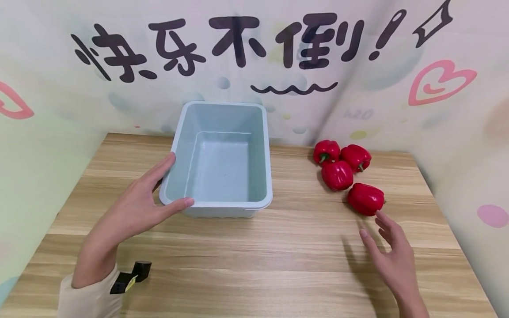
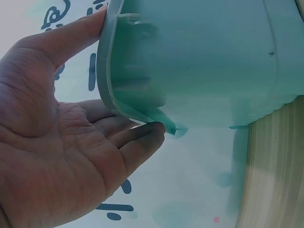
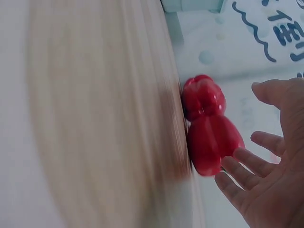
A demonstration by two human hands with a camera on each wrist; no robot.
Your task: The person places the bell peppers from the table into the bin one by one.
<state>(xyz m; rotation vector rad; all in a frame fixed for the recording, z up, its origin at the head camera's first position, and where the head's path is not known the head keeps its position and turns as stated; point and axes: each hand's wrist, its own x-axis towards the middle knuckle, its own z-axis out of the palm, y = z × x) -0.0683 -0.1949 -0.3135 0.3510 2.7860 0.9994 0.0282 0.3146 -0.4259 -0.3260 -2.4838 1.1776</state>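
A light blue plastic basin [image 1: 222, 204] stands at the back left of the table, its inside bare. My left hand [image 1: 137, 205] holds its front left corner, thumb at the front rim and fingers along the left side. In the left wrist view, that hand's fingertips [image 2: 154, 130] reach beneath the basin's rim [image 2: 105, 61]. Over on the right lie several red bell peppers [image 1: 337, 175], a group of them bunched near the wall. Nearest me is a single bell pepper [image 1: 366, 199]. Just in front of it, my right hand [image 1: 393, 260] hovers with spread, relaxed fingers, holding nothing.
The wood-grain tabletop [image 1: 254, 265] runs back to a printed cloth [image 1: 222, 53] with large dark characters, which also hangs along both sides. A small black device [image 1: 131, 278] is strapped at my left sleeve [image 1: 91, 293].
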